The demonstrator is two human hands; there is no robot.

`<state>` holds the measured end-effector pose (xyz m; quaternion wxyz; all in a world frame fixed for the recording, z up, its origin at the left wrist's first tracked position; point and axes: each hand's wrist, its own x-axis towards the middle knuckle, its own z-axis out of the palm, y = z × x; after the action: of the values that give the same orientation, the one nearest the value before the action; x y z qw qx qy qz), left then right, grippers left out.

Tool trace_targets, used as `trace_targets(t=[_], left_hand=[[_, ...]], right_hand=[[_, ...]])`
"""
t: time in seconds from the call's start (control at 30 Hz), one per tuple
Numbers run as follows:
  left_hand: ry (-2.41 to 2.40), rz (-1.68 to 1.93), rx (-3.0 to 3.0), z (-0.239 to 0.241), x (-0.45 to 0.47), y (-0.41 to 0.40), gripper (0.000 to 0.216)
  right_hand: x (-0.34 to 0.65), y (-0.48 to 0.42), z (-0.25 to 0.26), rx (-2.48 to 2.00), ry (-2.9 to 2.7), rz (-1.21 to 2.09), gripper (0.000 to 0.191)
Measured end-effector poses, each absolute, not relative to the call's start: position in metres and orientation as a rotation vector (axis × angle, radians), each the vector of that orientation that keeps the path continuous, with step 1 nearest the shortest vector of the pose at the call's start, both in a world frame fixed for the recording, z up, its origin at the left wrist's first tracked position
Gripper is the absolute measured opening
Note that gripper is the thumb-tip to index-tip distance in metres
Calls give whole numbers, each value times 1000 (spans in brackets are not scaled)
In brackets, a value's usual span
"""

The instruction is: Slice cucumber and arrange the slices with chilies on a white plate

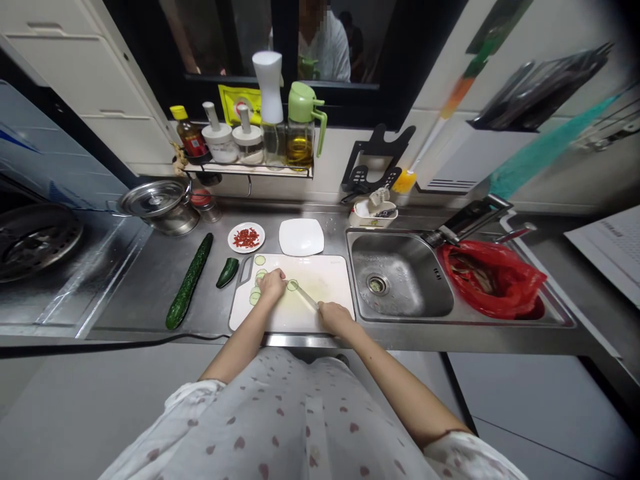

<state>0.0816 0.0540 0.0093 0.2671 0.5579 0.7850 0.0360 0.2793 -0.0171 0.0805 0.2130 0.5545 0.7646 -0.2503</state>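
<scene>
From where I stand, slicing cucumber looks like the step in hand. On the white rectangular cutting board [325, 267], set on the stainless-steel table [133, 297], the person's right hand [337, 318] is closed round the handle of a slim knife [307, 298], its blade slanting away toward the left hand. One thin, pale-green cucumber round with a dark rim [293, 285] lies at the blade's tip. The left hand [273, 285] is low over the board, fingers bent together near that tip; I cannot tell whether they pinch anything. Other pale cucumber slices [260, 260] lie along the board's left side, some partly hidden by that hand.

Left of the board, on the table, rest a short dark-green cucumber piece [227, 273] and, beyond it, a long whole dark-green cucumber [190, 283]. Behind the board stand a small round white plate of chopped red bits [247, 238] and a squarish white plate [301, 237].

To my eye, the next move calls for a steady round under the left fingers, those fingertips tucked back from the edge, and a light, controlled stroke from the knife.
</scene>
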Motion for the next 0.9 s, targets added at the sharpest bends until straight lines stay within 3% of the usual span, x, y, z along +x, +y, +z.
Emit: trace_targets(t=[0.9], left_hand=[[2105, 100, 1473, 13, 80, 61, 15]], right_hand=[[274, -9, 82, 1539, 2103, -703, 37]])
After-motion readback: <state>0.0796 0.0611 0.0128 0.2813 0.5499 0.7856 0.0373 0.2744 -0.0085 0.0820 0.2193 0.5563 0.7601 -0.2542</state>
